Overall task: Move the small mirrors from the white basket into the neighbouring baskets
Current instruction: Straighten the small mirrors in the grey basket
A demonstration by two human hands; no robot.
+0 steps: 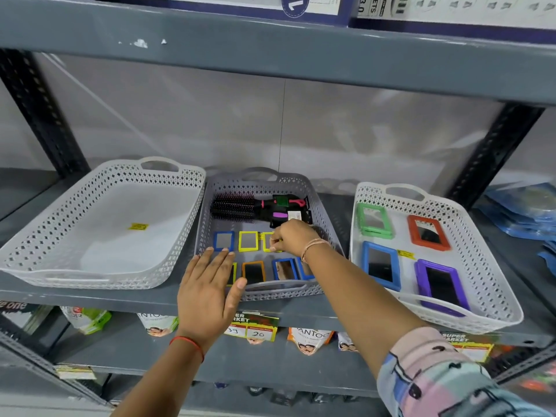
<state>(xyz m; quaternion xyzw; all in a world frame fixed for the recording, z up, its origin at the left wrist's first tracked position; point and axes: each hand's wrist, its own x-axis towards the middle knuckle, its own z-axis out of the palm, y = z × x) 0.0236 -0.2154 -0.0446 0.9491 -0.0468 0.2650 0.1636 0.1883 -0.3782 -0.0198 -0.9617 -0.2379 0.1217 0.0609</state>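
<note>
Three lattice baskets stand on a grey shelf. The left white basket (180,188) holds only a yellow sticker. The middle grey basket (323,218) holds several small framed mirrors: a blue one (223,240), a yellow one (248,241), another yellow one (267,240), an orange one (254,270) and blue ones (284,269) at the front. My right hand (293,237) pinches the right-hand yellow mirror by its edge. My left hand (210,284) lies flat and open over the basket's front left corner, hiding part of a yellow mirror there.
Black hairbrushes (237,207) with pink details lie at the back of the middle basket. The right white basket (493,284) holds larger mirrors in green, red, blue and purple frames. Blue packets (523,212) lie far right. The upper shelf beam (270,52) hangs overhead. Packets fill the shelf below.
</note>
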